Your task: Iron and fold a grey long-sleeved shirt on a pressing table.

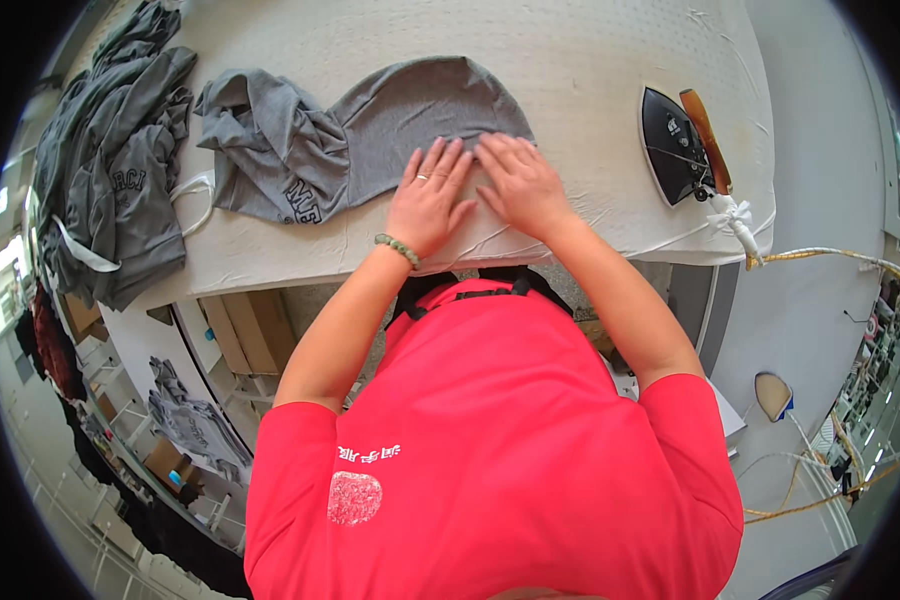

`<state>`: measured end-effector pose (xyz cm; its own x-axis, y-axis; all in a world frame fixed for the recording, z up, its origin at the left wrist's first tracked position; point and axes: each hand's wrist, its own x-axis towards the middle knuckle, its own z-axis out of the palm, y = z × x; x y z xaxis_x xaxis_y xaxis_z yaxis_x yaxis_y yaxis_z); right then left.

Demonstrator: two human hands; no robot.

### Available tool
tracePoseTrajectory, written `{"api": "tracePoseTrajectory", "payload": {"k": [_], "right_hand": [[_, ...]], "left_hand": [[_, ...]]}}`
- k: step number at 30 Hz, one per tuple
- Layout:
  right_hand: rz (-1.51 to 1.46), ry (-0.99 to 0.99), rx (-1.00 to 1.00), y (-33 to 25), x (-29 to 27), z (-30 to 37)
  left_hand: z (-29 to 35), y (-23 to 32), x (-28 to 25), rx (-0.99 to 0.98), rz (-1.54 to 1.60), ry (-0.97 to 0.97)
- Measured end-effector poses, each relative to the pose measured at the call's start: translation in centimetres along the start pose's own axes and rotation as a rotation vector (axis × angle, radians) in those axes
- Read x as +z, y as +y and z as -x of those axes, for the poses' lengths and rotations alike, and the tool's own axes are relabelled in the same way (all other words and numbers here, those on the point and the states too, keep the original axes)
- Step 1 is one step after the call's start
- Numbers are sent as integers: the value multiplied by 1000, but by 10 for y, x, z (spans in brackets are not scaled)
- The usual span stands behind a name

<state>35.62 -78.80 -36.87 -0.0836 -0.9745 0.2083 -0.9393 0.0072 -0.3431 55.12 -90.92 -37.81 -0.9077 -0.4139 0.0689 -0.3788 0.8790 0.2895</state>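
A grey hooded sweatshirt [410, 115] lies on the white padded ironing table [580, 75]. Its right part, which looks like the hood, is spread flat with a curved far edge, while the left part is bunched around dark lettering. My left hand [430, 200], with a ring and a green bead bracelet, rests with its fingertips on the near edge of the spread cloth. Beside it, my right hand [522, 185] lies flat at the cloth's lower right corner, fingers stretched out. Both hands hold nothing.
A black iron [673, 148] with a wooden handle lies at the table's right, its wrapped cord [735, 225] running off the near edge. Several grey garments [135, 165] are heaped at the left. Below the table are a cardboard box [248, 330] and more folded grey cloth [195, 425].
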Motion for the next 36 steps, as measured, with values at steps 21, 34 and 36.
{"api": "tracePoseTrajectory", "payload": {"k": [21, 34, 36], "right_hand": [[473, 215, 454, 152, -147, 66], [-91, -461, 1059, 126, -169, 64], [-134, -450, 1035, 119, -171, 57]], "left_hand": [[-29, 59, 23, 61, 166, 138], [-24, 62, 10, 52, 154, 76], [-16, 53, 10, -16, 189, 161]]}}
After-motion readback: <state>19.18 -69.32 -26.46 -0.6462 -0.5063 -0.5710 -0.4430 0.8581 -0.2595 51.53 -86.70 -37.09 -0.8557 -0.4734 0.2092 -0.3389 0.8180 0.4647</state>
